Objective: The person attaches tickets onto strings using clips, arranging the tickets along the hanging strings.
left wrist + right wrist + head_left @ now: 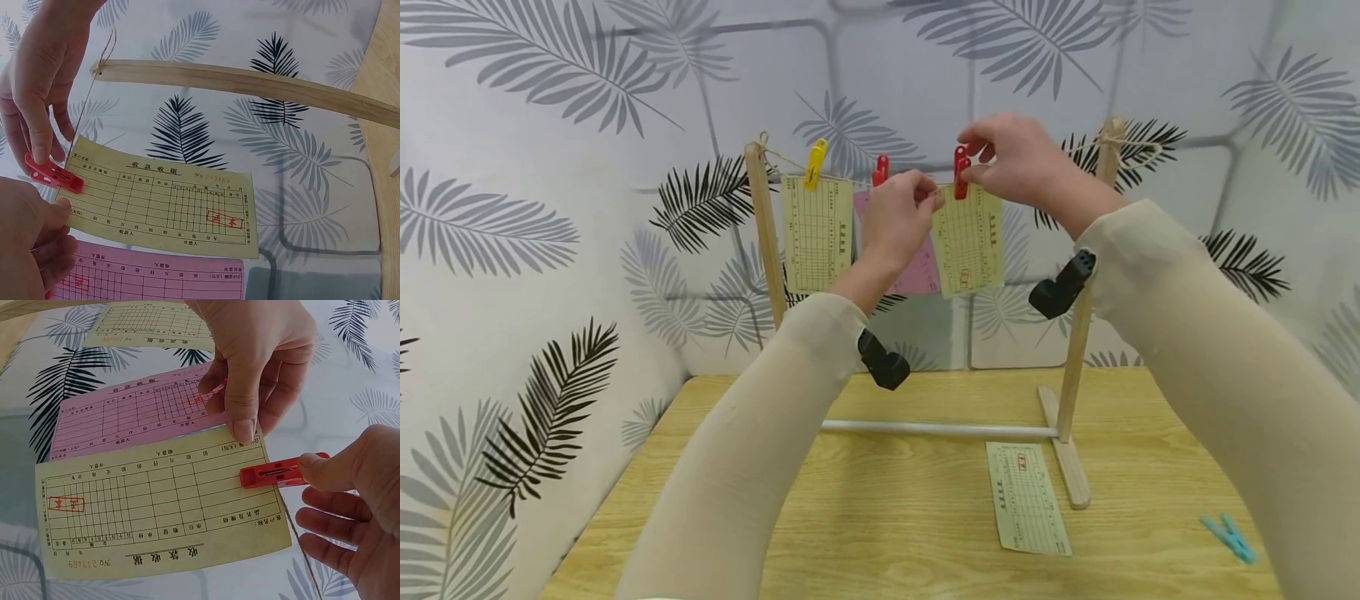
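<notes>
My left hand [898, 218] pinches the top corner of a yellow receipt slip [967, 242] between thumb and fingers. My right hand [1026, 162] grips a red clothespin [960, 173] whose tip sits over that slip's top edge at the string. In the right wrist view, the right thumb presses the handle end of the clothespin [275, 472]. Beside this slip hangs a pink slip [920, 271], partly covered by my left hand, with another red clothespin [881, 169] above it. Farther left, a yellow clothespin [815, 165] holds another yellow slip [817, 237].
The string runs between two wooden posts [1078, 350], joined low down by a white rod [936, 428]. On the wooden table [887, 517] lie another slip [1028, 498] and a light blue clothespin [1228, 537]. A leaf-patterned wall covering stands behind the rack.
</notes>
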The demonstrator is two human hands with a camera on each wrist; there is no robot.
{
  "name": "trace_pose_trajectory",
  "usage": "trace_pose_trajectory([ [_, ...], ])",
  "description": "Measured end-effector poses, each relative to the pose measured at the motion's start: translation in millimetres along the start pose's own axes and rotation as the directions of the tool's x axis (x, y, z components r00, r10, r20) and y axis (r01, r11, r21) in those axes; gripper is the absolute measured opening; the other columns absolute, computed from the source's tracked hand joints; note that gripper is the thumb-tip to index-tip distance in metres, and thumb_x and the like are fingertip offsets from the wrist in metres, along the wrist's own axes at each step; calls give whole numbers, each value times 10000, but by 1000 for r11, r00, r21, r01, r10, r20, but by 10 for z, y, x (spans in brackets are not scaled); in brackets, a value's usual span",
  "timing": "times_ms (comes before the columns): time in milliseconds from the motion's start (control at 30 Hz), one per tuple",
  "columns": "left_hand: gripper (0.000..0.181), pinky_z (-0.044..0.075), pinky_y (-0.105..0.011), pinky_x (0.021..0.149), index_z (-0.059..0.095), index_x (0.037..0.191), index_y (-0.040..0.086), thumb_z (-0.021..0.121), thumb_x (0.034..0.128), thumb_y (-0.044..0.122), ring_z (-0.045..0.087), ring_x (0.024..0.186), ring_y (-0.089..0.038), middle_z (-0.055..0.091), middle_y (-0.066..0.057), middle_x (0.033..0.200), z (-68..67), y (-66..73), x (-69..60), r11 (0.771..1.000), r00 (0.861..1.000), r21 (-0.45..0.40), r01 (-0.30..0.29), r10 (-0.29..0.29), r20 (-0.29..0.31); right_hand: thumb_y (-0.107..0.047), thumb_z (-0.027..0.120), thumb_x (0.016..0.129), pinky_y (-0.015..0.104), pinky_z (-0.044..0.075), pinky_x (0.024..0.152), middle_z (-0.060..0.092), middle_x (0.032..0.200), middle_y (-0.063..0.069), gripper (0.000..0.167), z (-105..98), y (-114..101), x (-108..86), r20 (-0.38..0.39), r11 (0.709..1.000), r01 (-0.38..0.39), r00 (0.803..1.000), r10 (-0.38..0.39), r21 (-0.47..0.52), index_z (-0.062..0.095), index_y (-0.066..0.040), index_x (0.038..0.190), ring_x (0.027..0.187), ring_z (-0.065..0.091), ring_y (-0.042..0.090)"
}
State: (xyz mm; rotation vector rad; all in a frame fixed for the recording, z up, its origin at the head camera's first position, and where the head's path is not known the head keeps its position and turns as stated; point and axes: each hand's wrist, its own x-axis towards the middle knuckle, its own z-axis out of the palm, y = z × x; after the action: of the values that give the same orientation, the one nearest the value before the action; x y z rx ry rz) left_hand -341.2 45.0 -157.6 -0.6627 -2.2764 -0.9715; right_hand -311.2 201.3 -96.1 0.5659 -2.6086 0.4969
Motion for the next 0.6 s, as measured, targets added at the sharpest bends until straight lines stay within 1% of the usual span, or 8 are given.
trace_pose_trajectory([
  [200, 211, 461, -205, 695, 651, 1053, 72, 661, 877, 188, 584, 823, -101, 648, -22, 946, -7, -2, -25, 1000, 1000, 13, -14, 14, -25, -52, 580, 897, 417, 400, 924, 520, 1206, 214, 421, 16, 49, -51, -58, 1000, 8, 998, -8, -3, 478, 53, 1292, 1072, 489, 319],
  [367, 197, 461, -200, 689, 643, 1029, 40, 671, 867, 149, 583, 820, -116, 643, -37, 930, -26, 32, -50, 998, 997, -32, -45, 43, -66, -47, 570, 904, 419, 397, 926, 526, 1194, 205, 408, 33, 87, -145, -120, 1000, 28, 992, -29, -13, 483, 44, 1292, 1071, 485, 316],
  [500, 184, 464, -200, 693, 639, 1020, 24, 665, 870, 127, 587, 824, -126, 644, -45, 931, -45, 58, -67, 997, 996, -49, -62, 58, -75, -47, 554, 914, 427, 404, 933, 533, 1193, 200, 381, 54, 123, -248, -197, 999, 42, 979, -45, -18, 500, 36, 1282, 1080, 487, 318],
  [600, 176, 463, -200, 696, 640, 1016, 20, 661, 872, 120, 583, 827, -127, 641, -48, 931, -60, 68, -76, 996, 995, -53, -67, 63, -76, -42, 558, 912, 428, 421, 916, 541, 1184, 190, 352, 67, 153, -320, -262, 998, 56, 963, -61, -24, 530, 29, 1256, 1060, 503, 312],
])
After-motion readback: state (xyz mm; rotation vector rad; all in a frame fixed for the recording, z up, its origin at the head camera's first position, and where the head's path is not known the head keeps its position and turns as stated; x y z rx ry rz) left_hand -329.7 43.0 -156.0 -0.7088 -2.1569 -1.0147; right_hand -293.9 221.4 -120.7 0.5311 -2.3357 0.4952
